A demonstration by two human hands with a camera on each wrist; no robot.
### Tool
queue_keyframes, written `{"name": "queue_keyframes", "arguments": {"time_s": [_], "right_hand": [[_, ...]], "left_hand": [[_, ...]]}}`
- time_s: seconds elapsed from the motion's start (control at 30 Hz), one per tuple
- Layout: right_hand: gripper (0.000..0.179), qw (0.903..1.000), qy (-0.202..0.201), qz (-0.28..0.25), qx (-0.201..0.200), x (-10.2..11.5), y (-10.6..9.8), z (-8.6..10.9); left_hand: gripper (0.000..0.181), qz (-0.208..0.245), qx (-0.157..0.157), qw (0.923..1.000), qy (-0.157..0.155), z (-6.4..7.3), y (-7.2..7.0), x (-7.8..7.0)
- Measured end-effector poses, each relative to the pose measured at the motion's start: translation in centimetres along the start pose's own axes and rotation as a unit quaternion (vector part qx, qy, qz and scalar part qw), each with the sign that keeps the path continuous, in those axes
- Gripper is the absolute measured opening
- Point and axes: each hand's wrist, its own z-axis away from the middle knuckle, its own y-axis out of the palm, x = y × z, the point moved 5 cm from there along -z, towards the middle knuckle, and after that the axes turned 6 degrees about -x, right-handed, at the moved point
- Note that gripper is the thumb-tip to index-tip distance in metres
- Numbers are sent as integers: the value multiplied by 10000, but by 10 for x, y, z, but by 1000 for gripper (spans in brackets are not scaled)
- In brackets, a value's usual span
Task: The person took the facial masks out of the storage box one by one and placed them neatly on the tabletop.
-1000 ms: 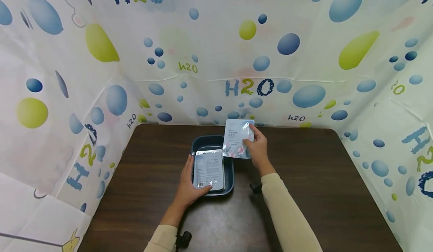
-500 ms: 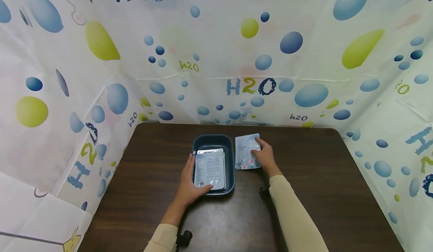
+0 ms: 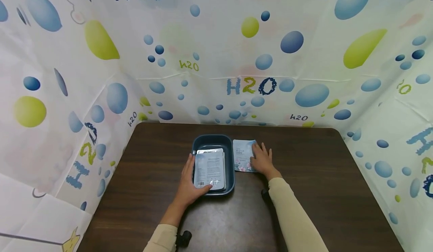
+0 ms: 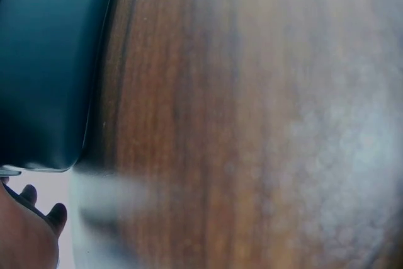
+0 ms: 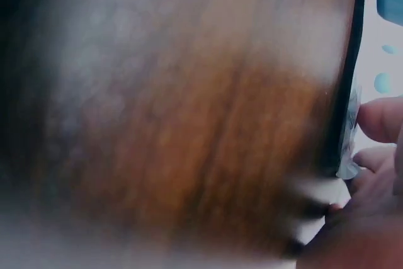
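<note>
My right fingers lie on a packet beside the tray

I have my two hands on the work at a brown wooden table. My right hand is on the right side of a pale blue packet. This packet lies flat on the table, just beside the right rim of a dark blue tray; whether packet and tray touch, I cannot tell. On its face there are some lines of print, and pink flowers near the bottom. My right fingers are spread and mostly straight, and they touch this packet without being curled around it. In the right wrist view, the fingers are only at the right border, next to a shiny edge.

My left hand is at the left side of the tray. The fingers are straight and lie along the outer wall, and the thumb is stretched wide from them, over the near rim to the stack of packets inside. The top one shows small print and a barcode. The far part of the tray floor is bare.

I wear cream sleeves. Behind the table hangs a white sheet with blue and green spots and the letters H2O.
</note>
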Motion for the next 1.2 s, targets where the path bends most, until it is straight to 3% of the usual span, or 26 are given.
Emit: {"name": "queue_keyframes", "arguments": {"time_s": [0.2,0.5,0.67,0.8,0.93,1.07,1.2], "right_hand": [[69,9992,125,304,248,-6,5,-2],[68,9992,182,308,190,-4,8,-2],[67,9998,130,97,83,-7,5,-1],[65,9987,140,-425,-231,-8,-2,4],[64,9929,163,-854,-812,-5,-13,7],[63,9806,68,-1287,-1479,8,-27,7],[63,9652,54,-1945,-1748,27,-39,9]], "left_hand": [[123,134,46,9999,10,0,0,1],[138,1292,437,9902,314,4,-7,13],[148,1262,603,9889,504,4,-4,22],[148,1219,616,9890,563,1,-1,22],[146,1182,544,9895,632,-2,0,23],[144,1073,482,9916,536,-1,-1,24],[143,1039,477,9925,427,2,-2,26]]}}
